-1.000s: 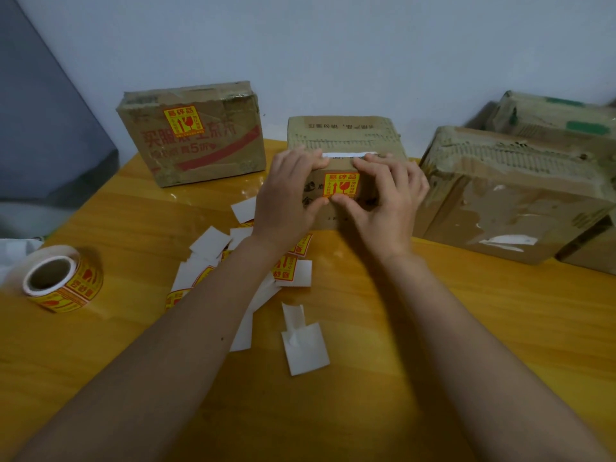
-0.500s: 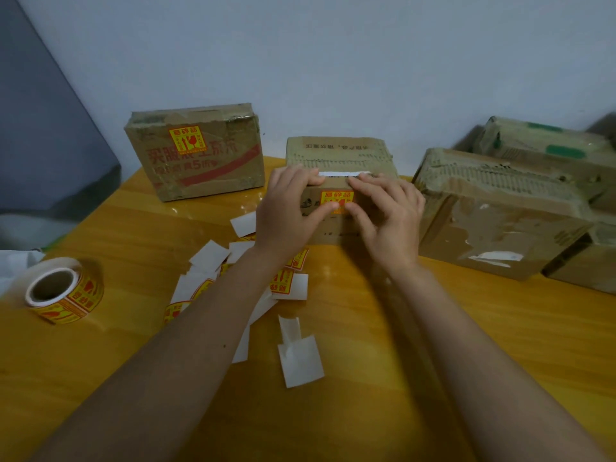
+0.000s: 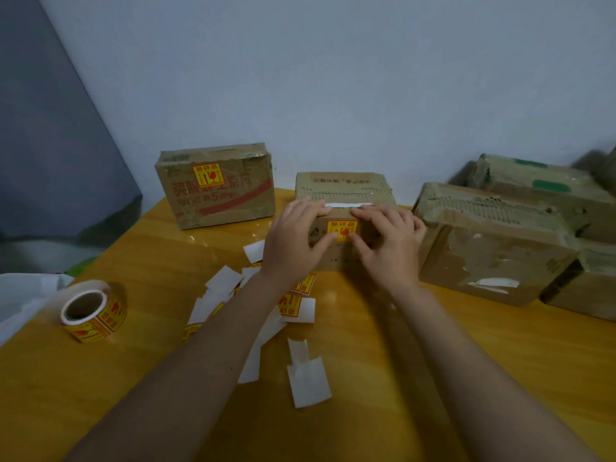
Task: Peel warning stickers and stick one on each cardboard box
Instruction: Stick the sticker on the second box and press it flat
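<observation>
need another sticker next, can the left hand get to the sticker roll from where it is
Probably yes: the sticker roll lies apart on the table's left side, nothing between it and the left hand, now on the middle box.

Yellow-and-red sticker [image 3: 342, 229], brown box [image 3: 343, 188]
</observation>
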